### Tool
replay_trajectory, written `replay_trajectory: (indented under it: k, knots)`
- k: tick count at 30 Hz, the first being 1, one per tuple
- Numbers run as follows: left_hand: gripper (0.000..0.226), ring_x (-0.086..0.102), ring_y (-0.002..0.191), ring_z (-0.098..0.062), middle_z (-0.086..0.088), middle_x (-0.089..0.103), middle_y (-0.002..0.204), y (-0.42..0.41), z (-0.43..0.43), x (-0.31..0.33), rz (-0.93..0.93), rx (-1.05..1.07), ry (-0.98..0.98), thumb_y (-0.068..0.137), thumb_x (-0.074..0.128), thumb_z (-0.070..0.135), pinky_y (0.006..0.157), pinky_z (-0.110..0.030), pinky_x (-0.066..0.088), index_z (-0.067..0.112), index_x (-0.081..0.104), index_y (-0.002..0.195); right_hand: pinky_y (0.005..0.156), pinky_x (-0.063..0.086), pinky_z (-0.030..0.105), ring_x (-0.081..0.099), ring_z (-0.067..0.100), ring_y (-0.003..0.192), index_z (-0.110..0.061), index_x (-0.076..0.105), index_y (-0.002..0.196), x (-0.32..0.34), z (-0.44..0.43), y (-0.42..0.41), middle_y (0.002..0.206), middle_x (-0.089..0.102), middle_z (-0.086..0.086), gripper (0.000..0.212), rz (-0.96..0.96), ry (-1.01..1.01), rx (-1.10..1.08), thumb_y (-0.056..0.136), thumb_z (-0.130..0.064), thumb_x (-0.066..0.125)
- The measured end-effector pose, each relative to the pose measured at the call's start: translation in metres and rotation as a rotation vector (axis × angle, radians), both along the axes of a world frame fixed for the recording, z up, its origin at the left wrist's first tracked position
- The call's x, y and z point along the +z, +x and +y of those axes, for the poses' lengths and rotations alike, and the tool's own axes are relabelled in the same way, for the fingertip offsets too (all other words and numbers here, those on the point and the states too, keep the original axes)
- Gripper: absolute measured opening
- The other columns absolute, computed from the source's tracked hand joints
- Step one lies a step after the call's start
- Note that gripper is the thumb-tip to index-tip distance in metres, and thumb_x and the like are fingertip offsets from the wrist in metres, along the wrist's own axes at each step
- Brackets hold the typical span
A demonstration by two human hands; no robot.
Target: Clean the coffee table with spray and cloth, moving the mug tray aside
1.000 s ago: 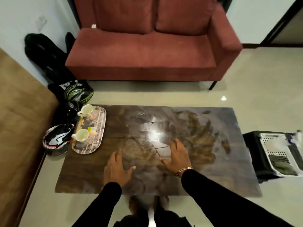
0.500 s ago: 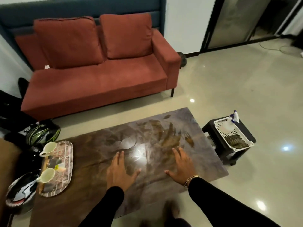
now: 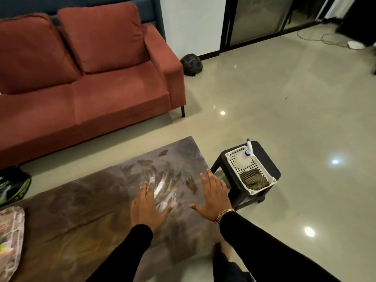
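Coffee table (image 3: 85,216), dark brown marbled stone slab, low and rectangular, filling lower left of view, red two-seat fabric sofa (image 3: 87,78) beyond its far edge. Left hand (image 3: 147,206) flat over tabletop near its right end, palm down, fingers spread, holding nothing. Right hand (image 3: 213,195) likewise flat and spread, empty, close to table's right edge, thin gold bangle (image 3: 223,213) at wrist; both arms in black sleeves (image 3: 264,251). Contact with surface or slight hover: cannot tell. Bright ceiling-light glare on stone between the two hands. Mug tray (image 3: 10,241), oval with pale patterned surface, at table's far left end, cut by frame edge, well apart from left hand; mugs out of view. Just right of table, beside right hand, black plastic stool (image 3: 264,159) on glossy beige tiled floor (image 3: 284,98), bearing white perforated plastic basket (image 3: 262,171). Inside basket: white spray bottle with blue nozzle (image 3: 245,157) at far end, dark checked cloth (image 3: 253,180) folded at near end. Green-and-black helmet (image 3: 14,186) on floor at left, dark round object (image 3: 191,64) on floor beside sofa arm.
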State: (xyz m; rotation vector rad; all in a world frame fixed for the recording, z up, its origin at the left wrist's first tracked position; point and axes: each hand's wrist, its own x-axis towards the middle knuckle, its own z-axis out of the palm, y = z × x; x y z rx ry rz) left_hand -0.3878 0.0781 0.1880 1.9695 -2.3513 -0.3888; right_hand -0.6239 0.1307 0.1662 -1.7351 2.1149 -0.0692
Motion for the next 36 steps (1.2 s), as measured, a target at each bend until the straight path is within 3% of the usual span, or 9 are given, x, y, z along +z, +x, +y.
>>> replay_trajectory:
  k: [6,12,15,19,23,26,28,31,36]
  knots:
    - [0.118,0.035,0.149,-0.031,-0.011,0.028,0.166,-0.115,-0.033,-0.013,0.054,-0.024,0.009,0.071,0.064,0.082,0.114,-0.048,0.041,0.017,0.023,0.161,0.119,0.024,0.061,0.024,0.035,0.154,-0.016,0.017,0.162,-0.009,-0.018,-0.093,0.169,0.016,0.015,0.121,0.005,-0.006,-0.015,0.07,-0.087,0.053]
    - [0.117,0.016,0.157,-0.028,-0.009,0.016,0.17,-0.203,-0.05,-0.043,0.119,-0.071,0.115,0.075,0.058,0.084,0.125,-0.047,0.023,0.018,0.014,0.162,0.114,0.032,0.063,0.037,0.036,0.148,-0.017,0.026,0.159,-0.048,-0.012,-0.172,0.166,0.027,0.016,0.118,0.003,0.035,-0.11,0.069,-0.089,0.05]
    - [0.118,0.017,0.157,-0.025,-0.006,0.015,0.171,-0.238,-0.053,-0.065,0.145,-0.107,0.155,0.074,0.05,0.089,0.125,-0.047,0.026,0.021,0.012,0.162,0.106,0.045,0.061,0.051,0.039,0.136,-0.014,0.039,0.152,-0.072,-0.006,-0.199,0.155,0.044,0.019,0.115,-0.013,0.099,-0.142,0.064,-0.088,0.051]
    - [0.111,0.025,0.153,-0.023,-0.006,0.026,0.167,-0.292,-0.058,-0.095,0.242,-0.118,0.194,0.076,0.062,0.08,0.122,-0.037,0.024,0.02,0.021,0.16,0.12,0.028,0.056,0.031,0.036,0.149,-0.02,0.03,0.158,-0.114,-0.01,-0.234,0.165,0.027,0.014,0.109,-0.062,0.123,-0.201,0.071,-0.078,0.06]
    - [0.103,0.027,0.152,-0.019,-0.001,0.029,0.166,-0.352,-0.075,-0.148,0.367,-0.157,0.293,0.078,0.065,0.076,0.123,-0.043,0.032,0.026,0.024,0.159,0.123,0.022,0.051,0.026,0.034,0.152,-0.021,0.034,0.156,-0.178,-0.022,-0.275,0.165,0.027,0.013,0.09,-0.083,0.172,-0.317,0.082,-0.058,0.069]
    - [0.103,0.034,0.146,-0.013,0.006,0.035,0.159,-0.392,-0.092,-0.178,0.502,-0.182,0.372,0.073,0.073,0.073,0.117,-0.045,0.042,0.032,0.027,0.156,0.114,0.037,0.048,0.04,0.035,0.141,-0.019,0.043,0.149,-0.211,-0.037,-0.306,0.155,0.039,0.012,0.083,-0.07,0.177,-0.359,0.078,-0.052,0.07]
    - [0.11,0.037,0.144,-0.013,0.008,0.037,0.156,-0.418,-0.107,-0.204,0.565,-0.202,0.389,0.066,0.078,0.074,0.115,-0.046,0.044,0.035,0.026,0.155,0.105,0.046,0.046,0.048,0.035,0.129,-0.018,0.049,0.142,-0.239,-0.049,-0.326,0.142,0.045,0.01,0.089,-0.061,0.208,-0.323,0.065,-0.059,0.067]
    - [0.121,0.035,0.147,-0.014,0.008,0.034,0.159,-0.451,-0.121,-0.239,0.644,-0.21,0.391,0.06,0.087,0.067,0.117,-0.045,0.041,0.032,0.022,0.157,0.103,0.047,0.05,0.048,0.039,0.124,-0.024,0.046,0.14,-0.278,-0.055,-0.341,0.135,0.046,0.012,0.098,-0.028,0.207,-0.238,0.058,-0.077,0.057]
    - [0.101,0.05,0.134,-0.013,0.006,0.045,0.152,-0.478,-0.129,-0.278,0.778,-0.197,0.316,0.072,0.09,0.032,0.105,-0.037,0.052,0.032,0.028,0.152,0.106,0.044,0.053,0.044,0.039,0.127,-0.023,0.051,0.142,-0.296,-0.046,-0.351,0.14,0.045,0.018,0.104,0.052,0.118,-0.122,0.063,-0.09,0.055]
